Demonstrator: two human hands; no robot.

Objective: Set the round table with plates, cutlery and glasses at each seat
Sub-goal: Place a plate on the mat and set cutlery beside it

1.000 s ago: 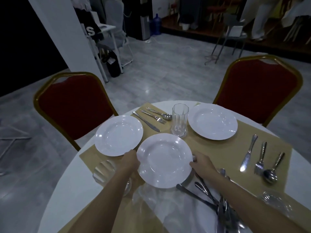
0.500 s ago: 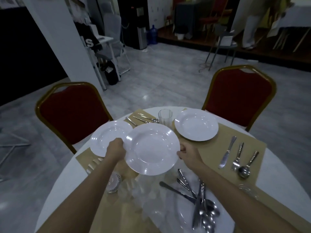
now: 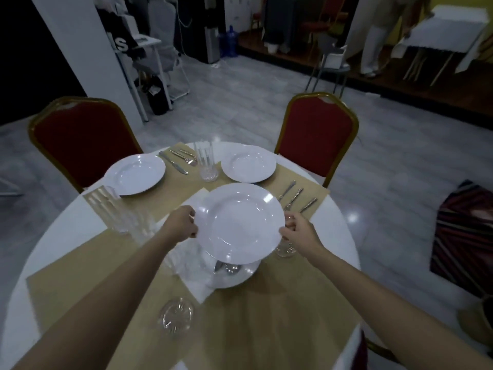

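Note:
A white plate hangs above the middle of the round table, held by both hands: my left hand grips its left rim, my right hand its right rim. Beneath it lies another plate with loose cutlery mostly hidden. Two set plates rest at the far seats, one on the left and one on the right. Cutlery lies beside the left one and the right one. A tall glass stands between them.
Two red chairs stand behind the table, left and right. More glasses stand at the left, near me and under my right hand. Tan placemats cover the table. A striped bag lies on the floor at right.
Both hands have lifted the plate off the table and carried it right and toward me, over the plate with cutlery. My view has pulled back from the table.

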